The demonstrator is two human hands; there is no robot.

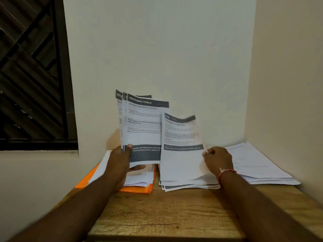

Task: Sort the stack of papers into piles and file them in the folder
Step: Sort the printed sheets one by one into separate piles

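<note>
Left hand point(122, 158): thumb on the front and fingers behind, clamped on the lower left corner of a fanned bunch of sheets point(145, 128).
Bunch of sheets: held upright; the front page is headed "DRESSING TABLE".
Right hand point(218, 159): at 3 o'clock from the left hand, fingers curled, pinching the right edge of a single sheet point(181, 154).
Single sheet: blurred and tilted up, its left edge overlapping the bunch.
Middle pile point(188, 185): at 6 o'clock from the single sheet, lying flat on the table point(166, 212).
Orange folder point(139, 189): at 9 o'clock from the middle pile, lying flat under the left hand with loose papers point(139, 179) on top.
Right pile point(258, 165): at 3 o'clock from the right hand, in the wall corner.
Wrist thread point(225, 172): red, on the right wrist.
Window point(29, 75): at 10 o'clock, dark, with a grille.
</note>
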